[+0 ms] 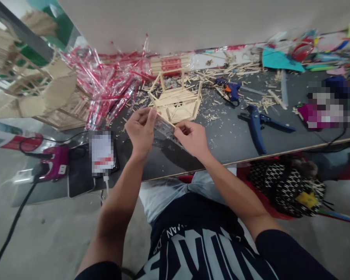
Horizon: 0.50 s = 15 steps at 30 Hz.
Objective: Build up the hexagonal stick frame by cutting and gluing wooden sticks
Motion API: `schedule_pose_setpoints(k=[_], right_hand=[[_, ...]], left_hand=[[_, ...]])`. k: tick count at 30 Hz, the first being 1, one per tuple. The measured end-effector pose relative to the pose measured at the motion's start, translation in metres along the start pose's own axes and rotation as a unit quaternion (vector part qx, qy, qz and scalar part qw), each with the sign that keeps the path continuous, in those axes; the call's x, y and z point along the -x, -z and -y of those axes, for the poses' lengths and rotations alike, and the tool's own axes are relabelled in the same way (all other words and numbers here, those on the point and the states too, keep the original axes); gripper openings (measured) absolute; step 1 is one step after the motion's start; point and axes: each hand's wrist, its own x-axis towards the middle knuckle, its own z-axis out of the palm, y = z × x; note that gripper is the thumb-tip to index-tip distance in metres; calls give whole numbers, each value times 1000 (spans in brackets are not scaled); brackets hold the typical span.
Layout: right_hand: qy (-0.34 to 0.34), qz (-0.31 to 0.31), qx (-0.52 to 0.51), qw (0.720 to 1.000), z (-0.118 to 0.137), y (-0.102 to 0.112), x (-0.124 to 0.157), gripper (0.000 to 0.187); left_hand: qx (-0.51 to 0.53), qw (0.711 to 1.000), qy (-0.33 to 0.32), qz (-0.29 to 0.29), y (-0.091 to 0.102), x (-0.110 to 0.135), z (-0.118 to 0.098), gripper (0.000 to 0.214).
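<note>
A thin wooden stick [167, 119] runs slantwise between my two hands, over the near side of the table. My left hand [142, 128] pinches its left end with thumb and fingers. The fingers of my right hand [191, 137] are closed at its other end. Along the stick lies a clear plastic strip that looks like a ruler [167, 131], also between the hands; which fingers grip it I cannot tell. Just beyond them stands a small many-sided frame of wooden sticks [181, 108], with a slatted base and upright posts.
Blue cutting pliers [256, 126] and a blue glue gun [232, 91] lie to the right. Wood scraps [268, 102] litter the table. Red-and-clear plastic wrappers [105, 83] heap at back left, beside larger stick structures [46, 91]. A phone [102, 152] and a purple power strip [55, 163] sit left.
</note>
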Motion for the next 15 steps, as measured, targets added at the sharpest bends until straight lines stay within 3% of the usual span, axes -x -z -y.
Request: schedule_pose_setpoints(k=[5,10,12,15], right_hand=[[29,-23,87,996,2,41,-11,12],[26,-1,157,987,-7,79,-11,13],[35,22,173,984,-10,86,-8,14],[46,67,185,979,-13,85,-3,16]], left_hand=[[-36,998,-47,-16,3,-3,0,36],[-107,990,-78,-45,18,-9,3,35],[-182,972,-129,-73,28,-7,0,35],[-295,916,-255,-91,38,4,-12,18]])
